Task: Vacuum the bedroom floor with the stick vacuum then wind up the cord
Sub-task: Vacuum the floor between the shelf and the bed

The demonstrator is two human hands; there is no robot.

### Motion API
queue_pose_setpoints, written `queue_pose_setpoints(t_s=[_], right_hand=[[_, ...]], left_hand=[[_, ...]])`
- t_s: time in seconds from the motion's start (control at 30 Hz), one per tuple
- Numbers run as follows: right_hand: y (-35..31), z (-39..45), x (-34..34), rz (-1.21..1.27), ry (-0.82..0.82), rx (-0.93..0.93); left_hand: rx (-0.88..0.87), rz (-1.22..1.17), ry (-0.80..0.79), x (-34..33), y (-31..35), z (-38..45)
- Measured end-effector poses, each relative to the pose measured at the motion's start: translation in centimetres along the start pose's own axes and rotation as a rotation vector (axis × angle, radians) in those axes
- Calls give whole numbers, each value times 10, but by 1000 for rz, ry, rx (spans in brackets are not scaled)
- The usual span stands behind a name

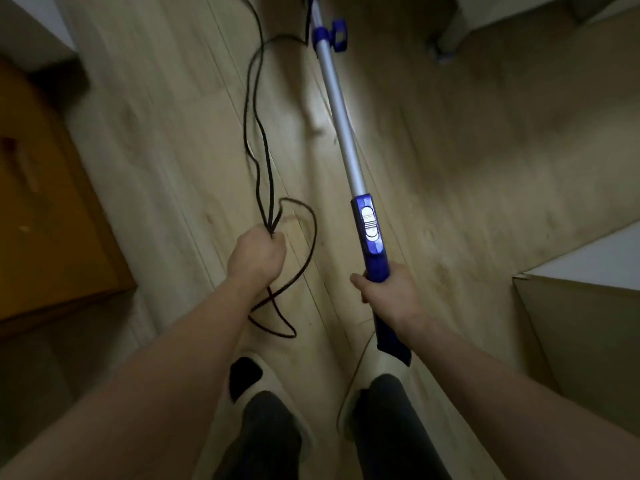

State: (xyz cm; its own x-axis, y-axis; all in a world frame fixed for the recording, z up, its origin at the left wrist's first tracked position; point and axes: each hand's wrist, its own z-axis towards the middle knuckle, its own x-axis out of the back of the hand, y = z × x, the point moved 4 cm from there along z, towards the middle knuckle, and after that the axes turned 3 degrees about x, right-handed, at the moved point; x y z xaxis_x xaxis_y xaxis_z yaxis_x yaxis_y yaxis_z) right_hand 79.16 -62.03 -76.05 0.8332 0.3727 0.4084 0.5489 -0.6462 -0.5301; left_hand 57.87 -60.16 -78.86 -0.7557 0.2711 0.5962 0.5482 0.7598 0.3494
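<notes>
Both hands are occupied: your right hand (389,292) is wrapped around the blue handle (375,258) of the stick vacuum (341,116), and your left hand (258,256) is clenched on several gathered strands of the black cord (258,140). From there the biggest thing in view is the wooden floor (467,150), running from your slippers (254,382) at the near edge to the far edge, where the vacuum's silver tube disappears; its head is out of view. An orange-brown cabinet (45,220) lines the floor's left edge and a cardboard box (585,341) sits at the near right corner. Cord loops hang below your left fist, while longer strands trail away toward the far edge beside the tube, likely held up so the slack stays clear of the vacuum's path. A blue clip (337,34) sits high on the tube, perhaps a cord hook. Winding appears not yet done.
</notes>
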Motion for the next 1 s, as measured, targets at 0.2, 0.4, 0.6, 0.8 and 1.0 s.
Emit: queue_pose_setpoints(t_s=[0.2, 0.4, 0.6, 0.8, 1.0], right_hand=[[-126, -89, 51, 0, 7, -35], [-256, -182, 100, 88, 8, -37], [-327, -282, 133, 98, -10, -40], [-331, -352, 133, 70, -28, -50], [-314, -415, 150, -5, -23, -61]], left_hand=[[4, 129, 9, 148, 67, -86], [-69, 155, 22, 258, 125, -193], [-126, 17, 93, 353, 147, -289], [-98, -25, 103, 388, 138, -356], [-159, 42, 82, 398, 120, -417]])
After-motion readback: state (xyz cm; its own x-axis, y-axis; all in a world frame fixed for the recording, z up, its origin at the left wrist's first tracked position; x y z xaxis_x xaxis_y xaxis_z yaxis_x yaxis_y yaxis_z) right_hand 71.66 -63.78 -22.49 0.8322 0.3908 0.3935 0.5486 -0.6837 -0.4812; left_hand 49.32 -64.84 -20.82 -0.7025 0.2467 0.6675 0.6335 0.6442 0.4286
